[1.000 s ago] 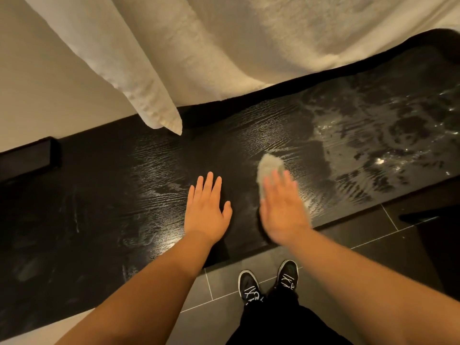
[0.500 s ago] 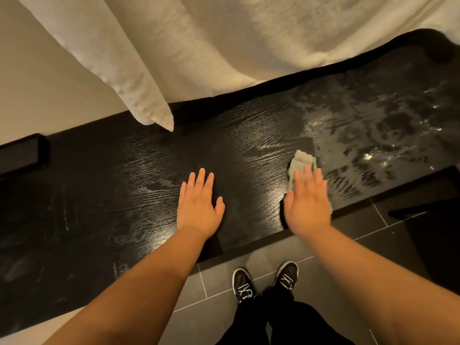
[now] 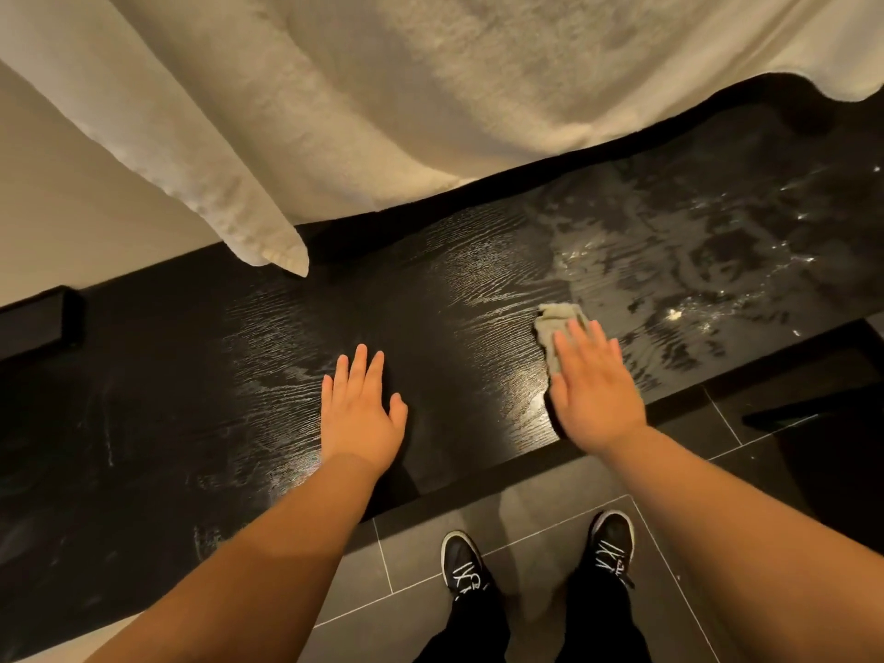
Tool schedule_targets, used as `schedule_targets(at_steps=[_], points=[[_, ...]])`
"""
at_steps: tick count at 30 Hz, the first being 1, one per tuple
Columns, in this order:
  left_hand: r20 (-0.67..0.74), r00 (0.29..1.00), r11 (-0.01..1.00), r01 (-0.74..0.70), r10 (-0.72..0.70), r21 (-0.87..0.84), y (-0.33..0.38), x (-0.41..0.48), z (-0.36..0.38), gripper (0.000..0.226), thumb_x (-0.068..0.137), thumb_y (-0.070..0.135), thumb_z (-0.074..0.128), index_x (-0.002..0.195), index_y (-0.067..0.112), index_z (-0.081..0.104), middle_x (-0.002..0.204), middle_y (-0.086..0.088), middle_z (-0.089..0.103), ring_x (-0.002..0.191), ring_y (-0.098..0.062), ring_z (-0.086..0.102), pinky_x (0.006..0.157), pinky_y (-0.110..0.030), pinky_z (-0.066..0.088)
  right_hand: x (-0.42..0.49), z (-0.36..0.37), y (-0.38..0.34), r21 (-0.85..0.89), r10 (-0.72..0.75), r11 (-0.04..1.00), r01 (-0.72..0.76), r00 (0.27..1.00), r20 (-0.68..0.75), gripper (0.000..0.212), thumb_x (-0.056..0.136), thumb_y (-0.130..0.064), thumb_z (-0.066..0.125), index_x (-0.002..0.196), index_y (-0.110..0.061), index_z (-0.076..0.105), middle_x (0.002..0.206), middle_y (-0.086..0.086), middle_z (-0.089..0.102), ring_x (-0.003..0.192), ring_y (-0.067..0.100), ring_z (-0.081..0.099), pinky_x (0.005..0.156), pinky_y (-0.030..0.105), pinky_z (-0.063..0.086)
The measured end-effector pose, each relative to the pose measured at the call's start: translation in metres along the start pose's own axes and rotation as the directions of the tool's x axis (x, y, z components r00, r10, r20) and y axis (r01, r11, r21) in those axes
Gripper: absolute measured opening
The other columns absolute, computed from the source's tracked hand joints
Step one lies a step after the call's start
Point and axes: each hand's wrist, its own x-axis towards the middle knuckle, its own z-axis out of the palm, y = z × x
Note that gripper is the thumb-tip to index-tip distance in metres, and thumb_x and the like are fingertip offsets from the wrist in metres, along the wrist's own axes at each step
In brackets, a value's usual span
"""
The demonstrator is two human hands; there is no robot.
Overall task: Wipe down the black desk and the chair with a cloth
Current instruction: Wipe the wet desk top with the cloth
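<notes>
The black desk [image 3: 201,375] with a wood-grain top runs across the view, and its right part shines with wet streaks. A small grey-green cloth [image 3: 555,325] lies on the desk near its front edge. My right hand [image 3: 593,385] presses flat on the cloth with straight fingers, so only the cloth's far end shows. My left hand [image 3: 359,409] rests flat on the desk to the left, fingers straight, holding nothing. A dark shape at the right edge [image 3: 823,413] may be the chair; I cannot tell.
A cream towel or blanket [image 3: 382,112] hangs over the desk's far side, one corner dangling at the left. A black box-like object [image 3: 38,323] sits at the far left. Grey floor tiles [image 3: 526,533] and my two black shoes lie below the desk's front edge.
My right hand has slid the cloth to the right along the desk's front part, toward the wet streaks. My left hand has stayed flat in the same spot.
</notes>
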Motion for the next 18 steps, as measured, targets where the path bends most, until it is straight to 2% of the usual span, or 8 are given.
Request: schedule_targets(at_steps=[2,4,6,8,10,12,15,18], points=[[0.006,0.997,0.996,0.082,-0.082,-0.03,0.017,-0.003,0.0,0.072,0.102,0.048,0.043,0.166,0.021,0.024,0.175,-0.004,0.011,0.161,-0.031,0.006,0.13,-0.053,0.008,0.006,-0.003,0.009,0.014,0.064,0.998,-0.064,0.997,-0.033,0.068,0.098,-0.043,0.02,0.159,-0.012,0.026,0.168,0.014,0.018,0.155,0.037,0.009,0.126,0.052,0.012],[0.033,0.989,0.988,0.147,-0.145,-0.054,0.043,-0.006,0.001,0.075,0.101,0.051,0.043,0.166,0.022,0.019,0.175,-0.006,0.007,0.161,-0.033,0.001,0.129,-0.057,0.005,0.003,0.0,-0.002,-0.009,0.044,0.999,-0.044,0.997,-0.057,0.069,0.098,-0.043,0.025,0.158,-0.009,0.028,0.166,0.017,0.02,0.155,0.039,0.009,0.127,0.052,0.01],[0.043,0.988,0.986,0.152,-0.149,-0.069,0.076,-0.011,0.005,0.076,0.101,0.052,0.042,0.167,0.023,0.018,0.176,-0.005,0.004,0.161,-0.035,-0.002,0.129,-0.059,0.003,-0.006,0.006,-0.012,-0.032,-0.124,0.992,0.124,0.992,-0.012,0.069,0.1,-0.043,0.029,0.16,-0.01,0.025,0.168,0.016,0.016,0.156,0.037,0.003,0.127,0.051,0.008],[0.055,0.994,0.994,0.097,-0.094,-0.051,0.112,-0.017,0.009,0.075,0.101,0.052,0.042,0.166,0.024,0.017,0.176,-0.004,0.003,0.161,-0.034,-0.002,0.128,-0.059,0.003,-0.011,0.008,-0.006,-0.027,-0.324,0.945,0.326,0.945,0.047,0.067,0.102,-0.043,0.029,0.162,-0.014,0.022,0.17,0.011,0.011,0.157,0.032,-0.001,0.127,0.051,0.008],[0.068,0.997,0.999,0.026,-0.024,-0.023,0.143,-0.023,0.013,0.075,0.101,0.052,0.041,0.166,0.025,0.016,0.176,-0.003,0.003,0.161,-0.034,-0.002,0.128,-0.06,0.002,-0.006,0.003,0.018,-0.009,-0.415,0.909,0.417,0.907,0.071,0.064,0.103,-0.042,0.029,0.161,-0.016,0.024,0.17,0.008,0.012,0.157,0.03,0.003,0.127,0.051,0.012],[0.073,0.997,0.999,0.028,-0.027,-0.021,0.165,-0.025,0.016,0.074,0.102,0.052,0.04,0.167,0.025,0.017,0.176,-0.004,0.003,0.161,-0.035,-0.003,0.128,-0.06,0.002,0.004,-0.003,0.056,-0.006,-0.363,0.931,0.364,0.93,0.058,0.064,0.102,-0.041,0.028,0.16,-0.014,0.027,0.169,0.009,0.016,0.157,0.031,0.008,0.126,0.052,0.015],[0.085,0.991,0.993,0.107,-0.103,-0.04,0.183,-0.021,0.018,0.074,0.103,0.052,0.039,0.167,0.024,0.014,0.176,-0.003,0.0,0.16,-0.036,-0.006,0.127,-0.062,0.0,0.02,-0.017,0.119,-0.01,-0.216,0.976,0.216,0.976,0.035,0.065,0.101,-0.041,0.024,0.159,-0.011,0.026,0.168,0.011,0.018,0.157,0.033,0.006,0.127,0.05,0.007],[0.088,0.989,0.992,0.12,-0.117,-0.031,0.193,-0.014,0.019,0.073,0.103,0.053,0.037,0.167,0.027,0.013,0.176,0.0,-0.001,0.161,-0.034,-0.008,0.126,-0.066,0.0,0.027,-0.025,0.138,-0.003,-0.153,0.988,0.153,0.988,0.009,0.065,0.1,-0.04,0.023,0.158,-0.009,0.027,0.167,0.015,0.02,0.155,0.038,0.007,0.127,0.05,0.008]])
